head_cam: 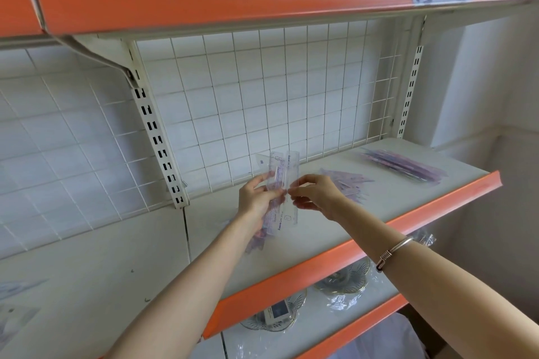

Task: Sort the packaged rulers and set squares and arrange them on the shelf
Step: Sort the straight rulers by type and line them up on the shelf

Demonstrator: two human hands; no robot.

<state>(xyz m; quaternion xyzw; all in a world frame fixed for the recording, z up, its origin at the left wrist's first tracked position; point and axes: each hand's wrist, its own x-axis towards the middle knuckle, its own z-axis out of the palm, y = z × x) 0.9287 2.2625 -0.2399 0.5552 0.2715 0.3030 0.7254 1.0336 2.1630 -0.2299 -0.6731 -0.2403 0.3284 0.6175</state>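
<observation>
Left hand [256, 198] grips ruler bundle [275, 181] upright above shelf [393, 207]; right hand [318, 195] pinches one clear pack [292, 166] at bundle's 3 o'clock edge. Piles [408, 167] lie toward 2 o'clock. Risk — slick sleeves fan out, slip if grip loosens.

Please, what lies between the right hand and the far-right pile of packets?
A second, looser pile of purple packets, then bare shelf, seen in the head view.

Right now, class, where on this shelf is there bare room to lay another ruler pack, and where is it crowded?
Roomiest: the left board, between the seam and the packs at its left edge. Also free: the front strip between the far-right pile and the orange lip. Crowded: by the middle pile, where left hand and right hand hold ruler packs.
</observation>
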